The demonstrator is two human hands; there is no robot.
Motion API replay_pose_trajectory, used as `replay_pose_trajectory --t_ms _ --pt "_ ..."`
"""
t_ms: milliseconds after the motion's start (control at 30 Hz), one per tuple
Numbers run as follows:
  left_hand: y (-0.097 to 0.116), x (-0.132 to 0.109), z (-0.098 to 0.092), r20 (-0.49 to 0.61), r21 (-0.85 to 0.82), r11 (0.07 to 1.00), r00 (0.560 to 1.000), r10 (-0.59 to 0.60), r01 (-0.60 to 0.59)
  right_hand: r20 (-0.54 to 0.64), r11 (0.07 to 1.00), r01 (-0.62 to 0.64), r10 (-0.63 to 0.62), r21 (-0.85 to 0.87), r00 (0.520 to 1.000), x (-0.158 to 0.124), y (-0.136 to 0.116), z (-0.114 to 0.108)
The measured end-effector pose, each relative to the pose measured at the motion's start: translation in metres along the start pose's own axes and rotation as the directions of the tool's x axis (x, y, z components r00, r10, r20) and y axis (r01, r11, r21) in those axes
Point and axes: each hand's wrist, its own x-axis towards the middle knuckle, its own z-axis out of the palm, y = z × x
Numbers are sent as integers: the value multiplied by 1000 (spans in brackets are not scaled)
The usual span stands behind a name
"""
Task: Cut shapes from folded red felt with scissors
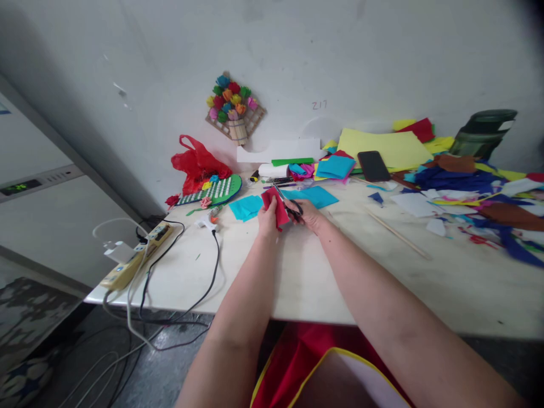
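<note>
Matt sheets and glossy plastic shared a smooth, pale tabletop (297,283).
The folded red sheet (280,214) looked matt and soft, paper or felt, which could not be told; the black-handled scissors (290,209) had metal blades and smooth, plastic-looking handles. The flat bright-blue sheets (245,208) were matt too. The crumpled red carrier bag (198,164) was thin, shiny plastic, the long cream power strip (136,260) smooth, hard plastic. The black rectangular phone (374,166) had a sleek, glass-like face. The thin round stick (397,233) looked like bare wood, and the dark green bottle (478,139) was translucent and glossy.
</note>
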Motion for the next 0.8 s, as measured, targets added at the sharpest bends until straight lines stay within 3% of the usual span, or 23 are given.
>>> replay_pose_trajectory --t_ms 800 --pt "1 -2 1 -6 -9 1000 1000 1 -1 -38 1000 24 -25 -19 999 0 -3 4"
